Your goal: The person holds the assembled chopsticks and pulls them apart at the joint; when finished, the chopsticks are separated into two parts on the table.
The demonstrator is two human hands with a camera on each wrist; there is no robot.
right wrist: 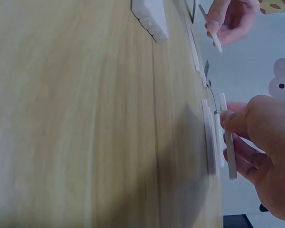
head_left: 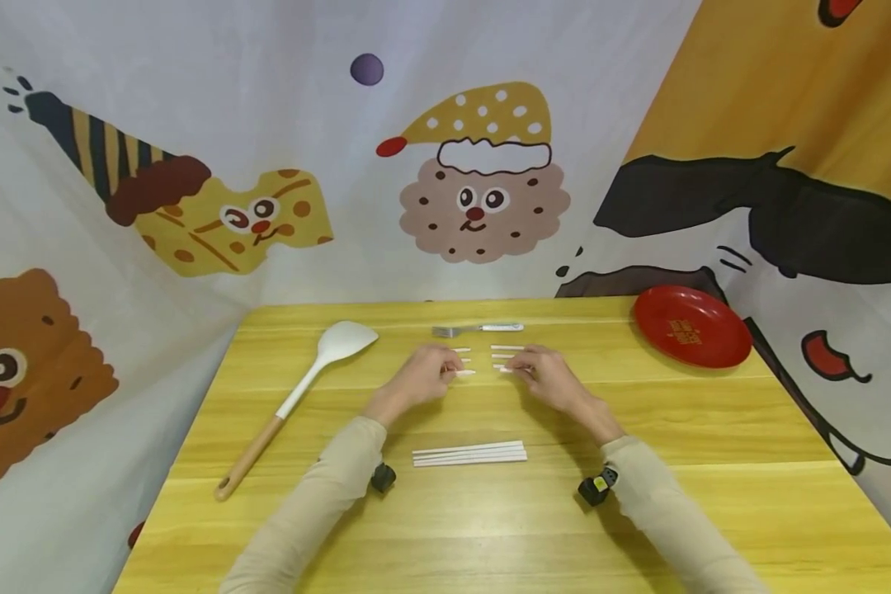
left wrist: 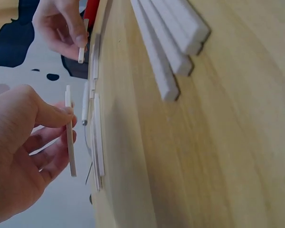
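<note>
My left hand (head_left: 425,373) pinches a short white stick (left wrist: 70,137) between thumb and fingers, held just off the table in the left wrist view. Opposite it, my right hand (head_left: 549,378) pinches another short white stick (right wrist: 229,152). Behind and under each hand lie more short white sticks (head_left: 506,347), in two groups with a gap between them; the hands partly cover them. Closer to me, several long white sticks (head_left: 469,454) lie side by side.
A fork (head_left: 490,327) with a pale handle lies behind the hands. On the left rests a white spatula (head_left: 297,394) with a wooden handle. A red plate (head_left: 713,330) is at the back right of the wooden table (head_left: 683,421). A printed cloth hangs behind.
</note>
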